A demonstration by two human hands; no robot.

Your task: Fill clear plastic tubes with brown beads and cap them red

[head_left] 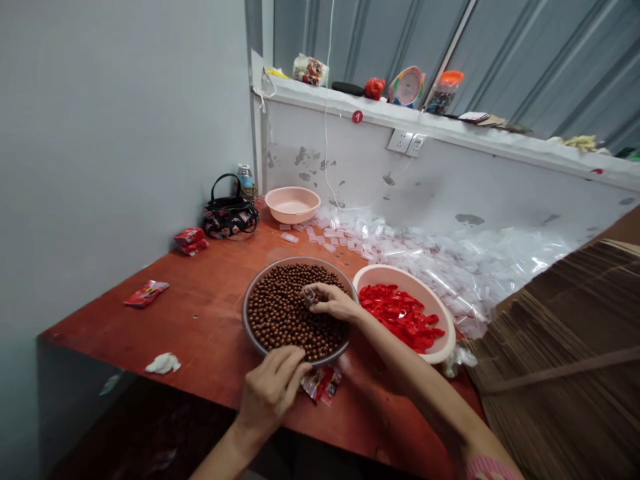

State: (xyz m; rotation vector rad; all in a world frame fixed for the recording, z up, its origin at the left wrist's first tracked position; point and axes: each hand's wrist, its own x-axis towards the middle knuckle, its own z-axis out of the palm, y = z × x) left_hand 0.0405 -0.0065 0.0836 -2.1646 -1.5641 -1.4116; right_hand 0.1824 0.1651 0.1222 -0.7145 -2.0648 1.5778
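Observation:
A metal bowl [246, 313] full of round, shiny brown balls [280, 300] stands before me on the red table. Over its right half, my right hand [333, 303] pinches a small clear plastic cup [309, 295]. At the near rim is my left hand [274, 385], its fingers bent and drawn together; what they hold, if anything, is hidden. Just right of those fingers lies a clear packet [323, 385] with red and dark contents, partly under the bowl. Beside the bowl on the right, a pale pink basin [447, 320] contains many red plastic pieces [400, 313].
A heap of clear plastic bags [440, 260] runs along the wall. Stacked brown cardboard [575, 347] stands at the right. Another pink basin [293, 205], a black handbag [231, 217], red packets [190, 240] and a crumpled white tissue [163, 363] are on the table's left side.

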